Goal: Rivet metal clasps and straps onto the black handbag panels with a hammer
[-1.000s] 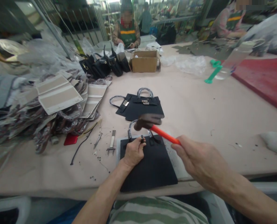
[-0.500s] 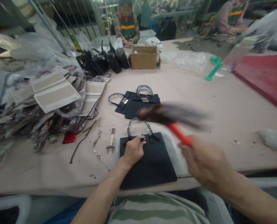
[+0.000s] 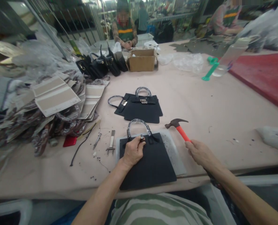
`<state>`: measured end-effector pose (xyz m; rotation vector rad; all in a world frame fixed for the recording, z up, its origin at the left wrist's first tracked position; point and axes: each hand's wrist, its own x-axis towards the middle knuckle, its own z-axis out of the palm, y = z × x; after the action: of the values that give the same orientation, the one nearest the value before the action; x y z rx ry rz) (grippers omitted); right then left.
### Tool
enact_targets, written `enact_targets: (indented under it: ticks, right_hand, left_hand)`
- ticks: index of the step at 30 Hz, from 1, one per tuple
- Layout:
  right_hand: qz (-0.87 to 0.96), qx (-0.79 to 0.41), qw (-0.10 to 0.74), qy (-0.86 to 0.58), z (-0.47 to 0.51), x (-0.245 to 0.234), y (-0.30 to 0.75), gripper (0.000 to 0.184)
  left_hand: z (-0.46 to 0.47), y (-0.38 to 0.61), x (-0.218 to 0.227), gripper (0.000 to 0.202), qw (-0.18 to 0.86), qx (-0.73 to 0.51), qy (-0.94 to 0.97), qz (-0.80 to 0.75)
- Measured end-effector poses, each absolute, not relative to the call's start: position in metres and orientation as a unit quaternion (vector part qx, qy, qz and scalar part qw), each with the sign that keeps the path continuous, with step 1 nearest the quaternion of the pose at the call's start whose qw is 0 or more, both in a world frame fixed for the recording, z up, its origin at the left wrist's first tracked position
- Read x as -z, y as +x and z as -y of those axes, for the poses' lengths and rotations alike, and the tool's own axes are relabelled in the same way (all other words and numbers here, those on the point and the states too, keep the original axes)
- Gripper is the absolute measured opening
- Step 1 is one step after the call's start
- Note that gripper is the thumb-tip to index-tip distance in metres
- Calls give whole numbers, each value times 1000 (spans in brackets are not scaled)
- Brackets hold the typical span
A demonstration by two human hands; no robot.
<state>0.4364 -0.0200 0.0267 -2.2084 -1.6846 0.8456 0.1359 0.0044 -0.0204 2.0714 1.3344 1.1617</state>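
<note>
A black bag panel with a plastic-wrapped handle lies on a pale board at the table's front edge. My left hand is closed around a short metal punch, held upright on the panel just below the handle. Only the punch's top end shows; its tip is hidden by my fingers. To the right, my right hand grips the orange handle of a claw hammer. The hammer's head is over the table, just beyond the board's upper right corner, apart from the punch.
Two more black panels with handles lie farther back. Left are a divider tool, a metal rod and a heap of beige panels. Beyond stand black bags and a cardboard box. A person sits opposite.
The hammer, blurred and raised over the panel before, is now lower and farther right, with my right hand lower too. My left hand keeps the punch in about the same place.
</note>
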Motion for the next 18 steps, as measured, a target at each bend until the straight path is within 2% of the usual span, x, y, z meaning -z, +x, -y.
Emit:
enact_targets:
  ticks: [4,6,8,10,15,18]
  right_hand:
    - [668,-53,150,-727,20,-20,417,37]
    - [703,7,195,-684,20,-24,389,42]
    - [747,-12,213,-630,22,-26,357,41]
    - [783,-43,192,-590,26,-21,328,43]
    - [803,-58,147,-574,34,0,303,50]
    - [800,-68,148,-578,32,1,307,49]
  left_hand:
    - [-2,133,17,15,241,-413,735,-480]
    - [-2,132,17,16,256,-408,730,-485]
    - [-2,133,18,17,271,-400,725,-491]
    - [-4,136,19,16,303,-412,691,-511]
    - [-15,127,3,30,382,-598,429,-559]
    - [-21,97,-14,33,365,-604,415,-575]
